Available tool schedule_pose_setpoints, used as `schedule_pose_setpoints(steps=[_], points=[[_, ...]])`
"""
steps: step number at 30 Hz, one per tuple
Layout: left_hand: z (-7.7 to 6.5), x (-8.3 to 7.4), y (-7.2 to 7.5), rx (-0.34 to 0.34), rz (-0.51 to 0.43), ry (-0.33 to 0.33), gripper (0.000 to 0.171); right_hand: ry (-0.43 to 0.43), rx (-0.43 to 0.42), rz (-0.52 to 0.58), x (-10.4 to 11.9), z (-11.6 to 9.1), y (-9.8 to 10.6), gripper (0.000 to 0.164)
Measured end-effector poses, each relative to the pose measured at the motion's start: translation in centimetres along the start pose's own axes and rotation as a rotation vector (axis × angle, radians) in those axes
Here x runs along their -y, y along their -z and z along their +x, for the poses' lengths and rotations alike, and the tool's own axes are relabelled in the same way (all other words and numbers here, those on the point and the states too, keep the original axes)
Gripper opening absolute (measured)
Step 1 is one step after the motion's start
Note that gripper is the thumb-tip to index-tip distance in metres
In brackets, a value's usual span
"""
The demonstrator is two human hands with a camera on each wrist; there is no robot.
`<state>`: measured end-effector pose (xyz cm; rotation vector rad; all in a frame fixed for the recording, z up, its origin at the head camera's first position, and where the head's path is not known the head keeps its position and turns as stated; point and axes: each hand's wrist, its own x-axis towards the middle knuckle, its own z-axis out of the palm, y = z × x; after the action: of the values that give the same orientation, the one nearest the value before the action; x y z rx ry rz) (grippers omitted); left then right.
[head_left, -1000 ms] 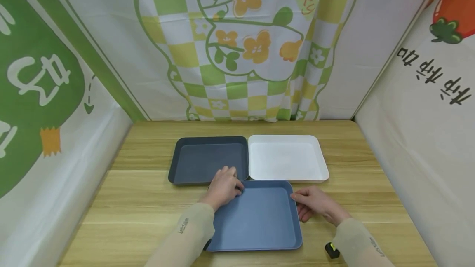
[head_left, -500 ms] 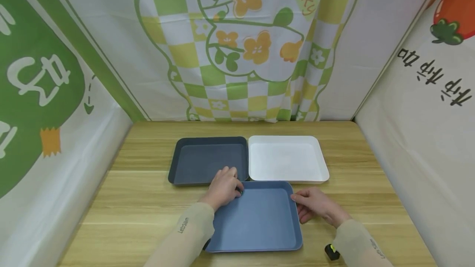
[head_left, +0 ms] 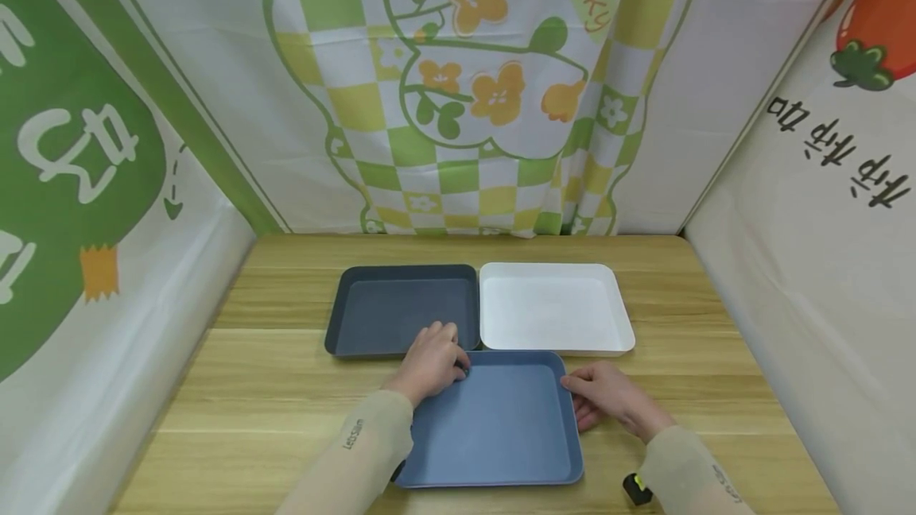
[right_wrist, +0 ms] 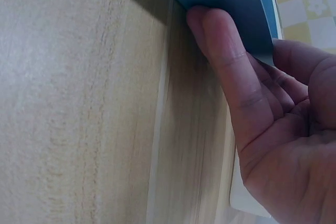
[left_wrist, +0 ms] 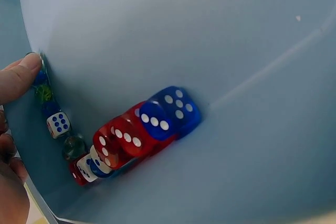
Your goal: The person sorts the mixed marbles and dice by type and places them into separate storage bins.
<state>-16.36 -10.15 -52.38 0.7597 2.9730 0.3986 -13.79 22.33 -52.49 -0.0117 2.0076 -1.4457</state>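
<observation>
A blue tray (head_left: 501, 427) sits at the front of the table. My left hand (head_left: 432, 364) grips its far left rim, thumb inside the wall and fingers outside. Near that thumb (left_wrist: 26, 72), clear and coloured marbles (left_wrist: 73, 148) and a white die (left_wrist: 58, 125) line the tray's wall. Red dice (left_wrist: 123, 137), a blue die (left_wrist: 170, 113) and more white dice carry on in a row from the corner. In the head view my left arm hides these. My right hand (head_left: 608, 394) holds the right side, thumb at the rim and fingertips (right_wrist: 220, 22) against the outer wall.
Behind the blue tray, a dark grey tray (head_left: 408, 308) and a white tray (head_left: 554, 304) stand side by side. A small black and yellow object (head_left: 637, 489) shows by my right wrist. Printed curtains (head_left: 465, 102) enclose the wooden table (head_left: 250, 388).
</observation>
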Motion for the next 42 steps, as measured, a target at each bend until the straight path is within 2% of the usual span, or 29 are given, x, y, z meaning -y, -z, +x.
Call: schedule_pose_setpoints(steps=[11,17,23,29,35,42], points=[[0.2,0.2,0.0,-0.013,0.002,-0.008,0.009,0.019,-0.021,-0.034,0.0,0.3,-0.1,0.032],[0.1,0.4,0.6,-0.007,-0.099,-0.007,0.008,0.016,-0.028,-0.036,-0.1,0.3,-0.1,0.033],[0.4,1.2,1.5,0.005,-0.291,0.076,0.009,0.018,-0.035,-0.033,-0.1,0.2,-0.1,0.033],[0.7,2.2,3.0,-0.025,-0.438,0.152,0.012,0.015,-0.036,-0.028,-0.1,0.2,-0.1,0.032],[0.9,4.0,4.6,-0.088,-0.513,0.223,0.014,0.021,-0.025,-0.017,-0.1,0.1,-0.2,0.032],[1.0,7.3,5.6,-0.166,-0.504,0.297,0.02,0.01,-0.019,-0.012,0.0,0.0,-0.1,0.032]])
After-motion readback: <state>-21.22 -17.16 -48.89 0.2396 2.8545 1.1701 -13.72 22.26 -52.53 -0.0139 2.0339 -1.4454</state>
